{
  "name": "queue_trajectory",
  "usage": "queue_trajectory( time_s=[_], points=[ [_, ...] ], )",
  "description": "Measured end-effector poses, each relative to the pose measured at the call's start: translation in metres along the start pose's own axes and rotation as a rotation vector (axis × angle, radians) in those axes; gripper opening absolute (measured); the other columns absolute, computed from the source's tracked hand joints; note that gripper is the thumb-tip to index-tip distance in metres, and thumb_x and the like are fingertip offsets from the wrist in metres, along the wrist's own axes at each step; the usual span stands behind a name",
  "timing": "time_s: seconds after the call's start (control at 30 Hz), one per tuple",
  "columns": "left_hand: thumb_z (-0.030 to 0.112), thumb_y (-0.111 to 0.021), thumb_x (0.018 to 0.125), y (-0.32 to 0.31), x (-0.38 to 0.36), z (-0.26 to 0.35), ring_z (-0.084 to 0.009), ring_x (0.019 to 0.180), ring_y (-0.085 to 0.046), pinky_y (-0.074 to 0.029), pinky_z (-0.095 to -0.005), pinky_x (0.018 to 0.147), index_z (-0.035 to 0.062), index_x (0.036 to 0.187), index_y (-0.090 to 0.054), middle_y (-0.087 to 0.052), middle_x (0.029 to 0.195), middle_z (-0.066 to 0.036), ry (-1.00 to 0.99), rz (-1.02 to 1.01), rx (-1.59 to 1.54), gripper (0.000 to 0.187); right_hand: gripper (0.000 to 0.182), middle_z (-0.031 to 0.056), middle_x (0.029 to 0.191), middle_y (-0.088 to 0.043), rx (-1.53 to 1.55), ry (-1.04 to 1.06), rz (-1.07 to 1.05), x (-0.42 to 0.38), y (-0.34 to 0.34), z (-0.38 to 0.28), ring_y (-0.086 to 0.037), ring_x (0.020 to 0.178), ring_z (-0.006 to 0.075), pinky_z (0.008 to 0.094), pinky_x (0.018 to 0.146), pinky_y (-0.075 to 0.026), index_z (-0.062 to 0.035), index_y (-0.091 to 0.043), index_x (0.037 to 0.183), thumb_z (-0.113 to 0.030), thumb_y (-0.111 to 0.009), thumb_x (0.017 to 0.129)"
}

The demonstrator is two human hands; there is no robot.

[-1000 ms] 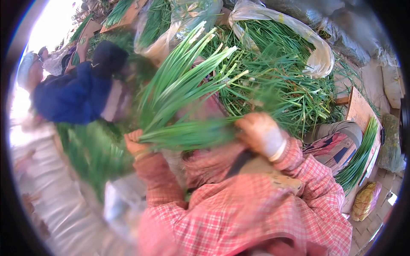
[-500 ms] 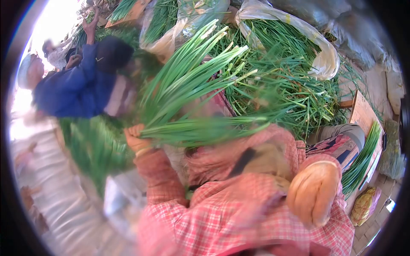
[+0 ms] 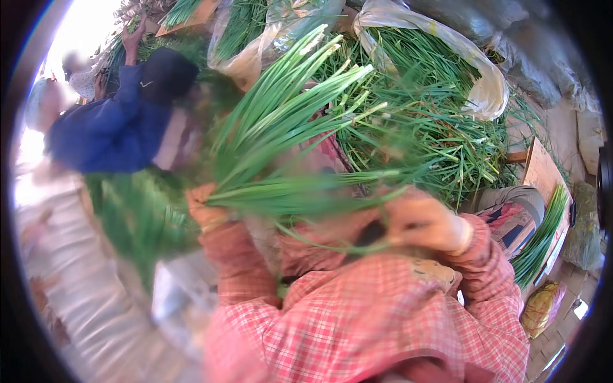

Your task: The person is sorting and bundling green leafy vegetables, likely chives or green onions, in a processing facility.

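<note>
White glare [image 3: 80, 29] floods the upper left of my feed; I see a pale, wrinkled sheet [image 3: 83, 268] running down the left and grey-brown block paving [image 3: 543, 348] at lower right.

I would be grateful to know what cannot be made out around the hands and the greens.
In the head view:
- Right hand: motion blur hides whether its fingertips grip any green stalks.
- Left hand: its own closed fingers hide the palm.
- Co-worker's raised hand: too small to tell what it holds.
- Plastic bag: the top edge cuts it off.
- Yellowish package: too small to identify.
</note>
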State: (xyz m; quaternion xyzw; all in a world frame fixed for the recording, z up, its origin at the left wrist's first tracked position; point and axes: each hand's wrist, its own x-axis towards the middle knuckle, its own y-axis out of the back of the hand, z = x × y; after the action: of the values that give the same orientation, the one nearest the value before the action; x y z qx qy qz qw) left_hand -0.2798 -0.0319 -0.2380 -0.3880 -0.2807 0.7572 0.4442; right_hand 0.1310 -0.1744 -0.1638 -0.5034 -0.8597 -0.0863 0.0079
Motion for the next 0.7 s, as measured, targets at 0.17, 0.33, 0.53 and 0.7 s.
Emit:
queue_trajectory(
  time_s=[0.17, 0.33, 0.53, 0.7],
  points=[
    [0.022, -0.040, 0.091, 0.079, 0.055, 0.021, -0.0104, 0.045, -0.026, -0.025, -0.0247, 0.043, 0.0166, 0.055, -0.027, -0.025, 0.050, 0.003, 0.237, -0.009, -0.303, 0.039, 0.017, 0.0060, 0.070, -0.055, 0.019, -0.717, 0.466, -0.110, 0.065, 0.008, -0.053, 0.067, 0.0165, 0.0276, 0.061, -0.042, -0.0027, -0.058, 0.077, -0.019, -0.063, 0.077],
    [0.021, -0.039, 0.091, 0.093, 0.071, 0.020, -0.0104, 0.044, -0.025, -0.024, -0.0244, 0.043, 0.0159, 0.055, -0.026, -0.024, 0.050, 0.003, -0.198, -0.267, 0.440, 0.039, 0.015, 0.0086, 0.083, -0.058, -1.284, -0.676, 0.462, -0.088, 0.051, 0.052, -0.054, 0.079, 0.0286, 0.0385, 0.070, -0.044, -0.0108, -0.063, 0.086, -0.012, -0.062, 0.071],
    [0.021, -0.038, 0.092, 0.084, 0.066, 0.027, -0.0107, 0.044, -0.023, -0.024, -0.0245, 0.043, 0.0158, 0.056, -0.025, -0.023, 0.050, 0.003, 0.177, 0.037, -0.216, 0.039, 0.017, 0.0052, 0.080, -0.055, -1.080, -0.091, 0.362, 0.010, 0.008, 0.062, -0.052, 0.075, 0.0248, 0.0357, 0.067, -0.043, -0.0126, -0.060, 0.085, -0.013, -0.058, 0.068],
    [0.023, -0.037, 0.093, 0.096, 0.072, 0.032, -0.0108, 0.043, -0.023, -0.024, -0.0248, 0.043, 0.0159, 0.056, -0.025, -0.023, 0.050, 0.003, -0.303, -0.354, 0.593, 0.039, 0.008, 0.0047, 0.075, -0.053, -1.232, 0.012, 0.217, 0.021, -0.002, 0.091, -0.052, 0.074, 0.0215, 0.0321, 0.067, -0.043, -0.0123, -0.055, 0.075, -0.015, -0.051, 0.069]
  ],
)
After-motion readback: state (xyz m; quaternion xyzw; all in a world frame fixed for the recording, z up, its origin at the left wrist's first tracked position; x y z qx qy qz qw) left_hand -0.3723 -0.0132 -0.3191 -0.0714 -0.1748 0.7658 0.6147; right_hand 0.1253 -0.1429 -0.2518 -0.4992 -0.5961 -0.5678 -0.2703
